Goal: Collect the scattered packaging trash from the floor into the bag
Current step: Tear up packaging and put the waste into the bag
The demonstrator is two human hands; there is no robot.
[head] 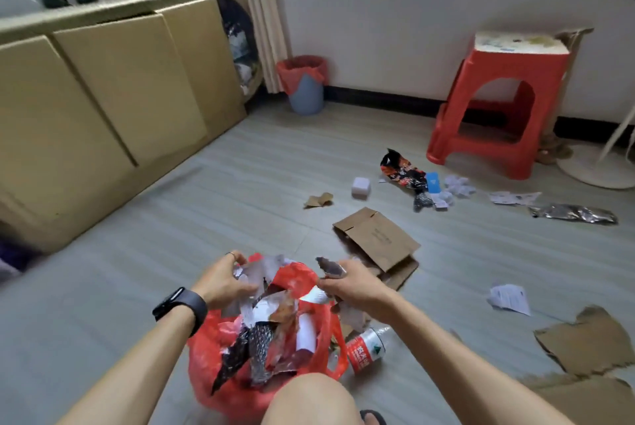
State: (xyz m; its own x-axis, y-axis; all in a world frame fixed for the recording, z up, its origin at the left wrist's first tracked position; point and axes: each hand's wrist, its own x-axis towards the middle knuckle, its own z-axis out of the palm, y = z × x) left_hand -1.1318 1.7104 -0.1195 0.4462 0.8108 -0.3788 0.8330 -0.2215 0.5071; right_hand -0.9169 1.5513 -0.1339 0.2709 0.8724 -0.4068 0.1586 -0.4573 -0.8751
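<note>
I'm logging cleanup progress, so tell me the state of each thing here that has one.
Red bag: open, stuffed with wrappers.
Left hand: grips wrappers at the bag's mouth.
Right hand: pinches a dark scrap.
Water bottle: lying beside the bag.
Cardboard box: collapsed, on the floor.
Snack wrapper: crumpled, on the floor.
Bin: upright, lined.
Stool: upright.

Thin glossy red plastic in the bag [206, 356], crinkled silver foil and white paper among the wrappers [259, 345] inside. Matt brown cardboard in the flattened box [381, 239] and torn sheets [587, 342]; clear shiny plastic in the bottle [366, 349]. Smooth, dull grey planks on the floor [240, 184]; hard glossy red plastic in the stool [498, 115].
</note>
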